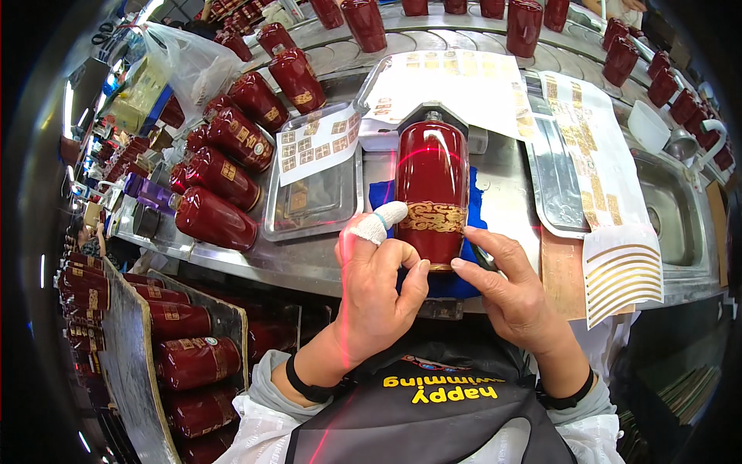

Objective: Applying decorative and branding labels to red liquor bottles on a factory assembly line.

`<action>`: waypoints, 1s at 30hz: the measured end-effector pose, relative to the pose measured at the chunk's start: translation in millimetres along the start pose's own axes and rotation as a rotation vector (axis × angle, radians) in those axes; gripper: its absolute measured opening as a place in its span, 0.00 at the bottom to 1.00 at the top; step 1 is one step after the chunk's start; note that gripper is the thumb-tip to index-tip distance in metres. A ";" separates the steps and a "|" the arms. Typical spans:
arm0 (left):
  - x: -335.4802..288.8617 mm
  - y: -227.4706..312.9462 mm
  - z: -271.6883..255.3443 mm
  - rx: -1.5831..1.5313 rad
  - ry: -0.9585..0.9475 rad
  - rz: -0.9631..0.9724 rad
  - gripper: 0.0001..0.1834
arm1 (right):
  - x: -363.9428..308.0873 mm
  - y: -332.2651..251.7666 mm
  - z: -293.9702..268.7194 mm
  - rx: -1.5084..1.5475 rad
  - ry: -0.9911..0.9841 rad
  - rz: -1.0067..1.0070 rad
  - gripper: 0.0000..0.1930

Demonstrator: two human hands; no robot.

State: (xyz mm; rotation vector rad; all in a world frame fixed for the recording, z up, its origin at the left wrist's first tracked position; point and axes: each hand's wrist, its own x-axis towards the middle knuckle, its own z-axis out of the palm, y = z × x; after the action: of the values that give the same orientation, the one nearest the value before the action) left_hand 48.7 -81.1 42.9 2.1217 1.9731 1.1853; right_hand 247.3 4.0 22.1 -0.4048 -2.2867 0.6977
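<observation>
A glossy dark red bottle (431, 166) lies on its back in front of me, its neck pointing away, in a dark cradle (456, 116) over a blue cloth (478, 203). A gold patterned decal (434, 217) wraps around its lower part. My left hand (380, 267) rests its index finger, in a white finger cover (373, 226), on the decal's left end; the other fingers curl, the thumb stands apart. With fingers spread, my right hand (516, 288) touches the bottle's lower right side by fingertip and thumb. Red laser lines cross the bottle and my left hand.
A metal tray (313, 203) with a decal sheet (318, 145) sits left, beside several red bottles (222, 176). On the right are another tray (558, 203), a long gold decal sheet (595, 147) and a sink (671, 224). More bottles stand on the far conveyor (417, 39).
</observation>
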 end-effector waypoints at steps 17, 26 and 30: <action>-5.3 -12.5 -1.9 -0.086 0.053 -0.057 0.05 | 3.7 -5.8 14.3 -0.284 -0.004 -0.099 0.26; -20.0 -28.2 2.2 -0.305 0.090 -0.139 0.08 | 12.5 -17.3 23.4 -0.436 0.024 -0.124 0.25; -26.1 -33.1 9.1 -0.442 0.125 -0.180 0.08 | 15.2 -19.2 21.3 -0.427 0.013 -0.116 0.24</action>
State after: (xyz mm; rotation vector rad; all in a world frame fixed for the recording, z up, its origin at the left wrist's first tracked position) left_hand 27.3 -92.5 7.1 1.6580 1.6944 1.5716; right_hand 219.9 -12.2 28.5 -0.4646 -2.4204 0.1432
